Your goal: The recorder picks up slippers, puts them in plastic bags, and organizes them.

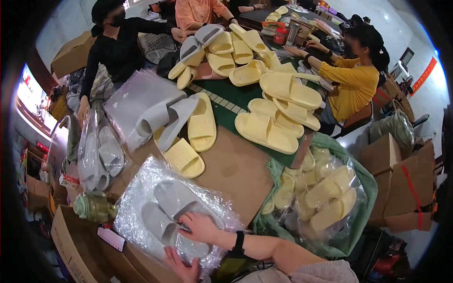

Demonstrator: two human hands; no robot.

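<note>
On a stack of clear plastic bags [134, 188] at the near edge of the table lies a pair of grey slippers: one slipper [177, 198] farther back, the other slipper [158, 221] nearer me. My right hand [200, 227], a black band on its wrist, reaches in from the right, its fingers curled over the nearer slipper by the strap opening. Close to that slipper's heel, my left hand [181, 266] rests at the bag edge, fingers stretched and thumb apart. Beyond the bags sit another grey pair [172, 118] and two yellow slippers [202, 122].
At right, a green sack [365, 188] holds bagged yellow slippers. Yellow slippers [271, 132] pile up across the table. A bagged grey pair [101, 155], a greenish jar [92, 206] and an open cardboard box [71, 245] are at left. Co-workers [354, 78] sit around the table.
</note>
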